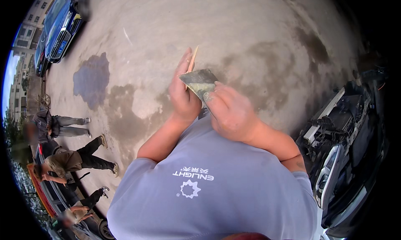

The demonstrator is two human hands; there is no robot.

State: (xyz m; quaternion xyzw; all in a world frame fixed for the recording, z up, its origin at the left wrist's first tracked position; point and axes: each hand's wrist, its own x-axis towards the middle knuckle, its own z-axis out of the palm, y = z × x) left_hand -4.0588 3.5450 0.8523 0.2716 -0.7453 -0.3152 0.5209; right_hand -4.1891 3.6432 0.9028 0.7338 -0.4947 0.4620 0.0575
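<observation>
Holding two tools out in front of the chest, the person stands on a stained concrete yard. The left hand is raised with its fingers pointing upward, and its grip is clenched on a thin, pale scraper, whose narrow edge shows above the fingertips. The right hand has its grip clenched on a flat putty knife. The blade is smeared with grey-green filler and lies between the two hands, its upper corner touching the left palm. The handle of this knife is hidden inside the right fist. Both forearms come up from a grey short-sleeved shirt that fills the lower part of the view.

A dark wet patch marks the concrete well to the left of the hands. A blue car is parked at the upper left. To the right, close beside the person, stands a vehicle with its front stripped, with a headlamp and bare black parts on show. At the lower left, well apart from the hands, three other people are bent over or crouched beside another vehicle.
</observation>
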